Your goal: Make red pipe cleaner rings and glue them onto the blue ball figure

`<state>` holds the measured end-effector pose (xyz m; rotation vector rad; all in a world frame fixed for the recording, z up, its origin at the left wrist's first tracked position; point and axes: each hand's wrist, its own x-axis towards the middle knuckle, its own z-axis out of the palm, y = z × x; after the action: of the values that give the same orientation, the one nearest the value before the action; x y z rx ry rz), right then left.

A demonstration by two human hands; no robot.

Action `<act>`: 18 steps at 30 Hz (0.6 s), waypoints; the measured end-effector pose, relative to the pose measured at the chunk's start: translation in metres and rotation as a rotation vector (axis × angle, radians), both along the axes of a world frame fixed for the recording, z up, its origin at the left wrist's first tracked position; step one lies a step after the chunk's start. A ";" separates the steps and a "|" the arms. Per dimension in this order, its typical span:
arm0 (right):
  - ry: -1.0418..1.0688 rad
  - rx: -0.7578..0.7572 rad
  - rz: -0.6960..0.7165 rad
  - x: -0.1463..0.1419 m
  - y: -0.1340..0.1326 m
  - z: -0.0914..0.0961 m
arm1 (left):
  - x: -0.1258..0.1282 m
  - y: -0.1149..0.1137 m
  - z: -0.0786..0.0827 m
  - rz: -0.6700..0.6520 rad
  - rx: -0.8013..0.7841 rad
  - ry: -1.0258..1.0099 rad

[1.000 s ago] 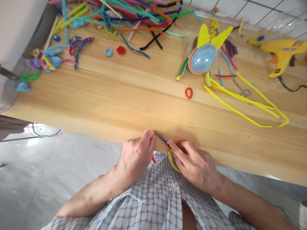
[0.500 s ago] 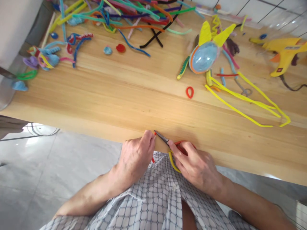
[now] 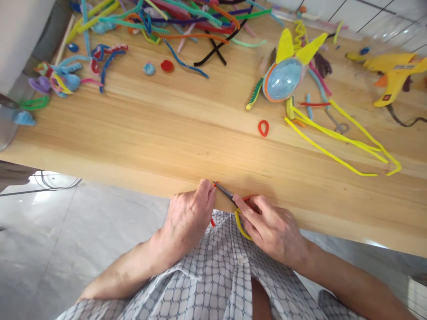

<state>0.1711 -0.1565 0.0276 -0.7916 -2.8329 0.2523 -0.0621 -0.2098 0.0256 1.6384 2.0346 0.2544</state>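
Observation:
My left hand (image 3: 188,218) is curled at the near edge of the wooden table (image 3: 173,133), pinching a short red pipe cleaner (image 3: 213,221) whose ends stick out above and below my fingers. My right hand (image 3: 271,229) is closed round small pliers (image 3: 227,194) with yellow and red handles. The dark metal jaws point left and meet the red pipe cleaner's tip right beside my left fingertips. Both hands sit over my checked shirt.
A blue egg-shaped craft figure (image 3: 283,80) with yellow ears lies at the back right, long yellow pipe cleaners (image 3: 336,138) trailing from it. A small red loop (image 3: 263,128) lies mid-table. A heap of coloured pipe cleaners (image 3: 173,22) fills the far side. A yellow glue gun (image 3: 393,75) rests far right.
Both hands keep their grip at the table edge; only the view has shifted slightly.

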 end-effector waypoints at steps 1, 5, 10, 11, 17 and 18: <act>-0.008 -0.002 0.002 0.000 0.000 0.000 | 0.000 0.001 0.001 -0.001 -0.015 0.003; -0.037 0.010 0.010 0.001 0.000 -0.001 | 0.001 0.002 0.004 -0.006 -0.058 0.014; -0.093 0.056 0.033 -0.001 -0.001 -0.008 | 0.002 0.003 0.006 0.006 -0.106 -0.002; -0.088 0.056 0.032 -0.002 -0.001 -0.009 | 0.002 0.004 0.006 0.020 -0.107 -0.012; 0.058 -0.022 -0.059 0.010 0.012 0.008 | -0.009 0.006 0.011 0.114 0.012 -0.321; 0.075 -0.004 -0.104 0.018 0.020 0.010 | -0.013 0.009 0.013 0.130 0.032 -0.388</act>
<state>0.1888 -0.1363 0.0379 -0.9078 -2.7124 0.2659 -0.0749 -0.2012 0.0384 1.3500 1.8446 0.6036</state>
